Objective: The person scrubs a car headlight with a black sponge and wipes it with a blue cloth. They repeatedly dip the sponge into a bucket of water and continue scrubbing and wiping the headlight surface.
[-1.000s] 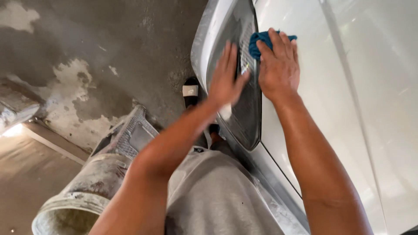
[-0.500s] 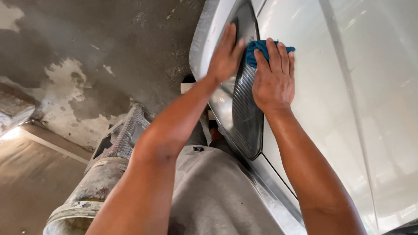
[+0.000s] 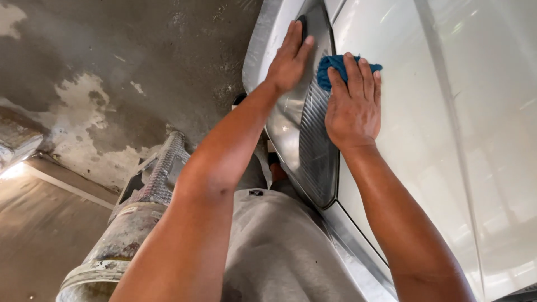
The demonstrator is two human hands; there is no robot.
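Note:
My right hand [image 3: 352, 106] presses a blue cloth [image 3: 331, 66] flat against the edge where a car's dark ribbed lamp [image 3: 313, 151] meets the white body panel [image 3: 436, 140]. Only the cloth's upper part shows past my fingers. My left hand [image 3: 288, 59] lies flat, fingers together, on the lamp's glossy left side near its top, holding nothing. Both forearms reach up from the bottom of the view.
A worn, paint-spattered bucket [image 3: 120, 240] stands at lower left on the stained concrete floor [image 3: 112, 84]. My grey shorts [image 3: 279, 251] fill the bottom middle. A silver bumper edge [image 3: 263, 39] runs beside the lamp.
Both hands have slid along the lamp toward its top. The blue cloth moved with my right hand, and my left hand shifted further up the lamp's left edge.

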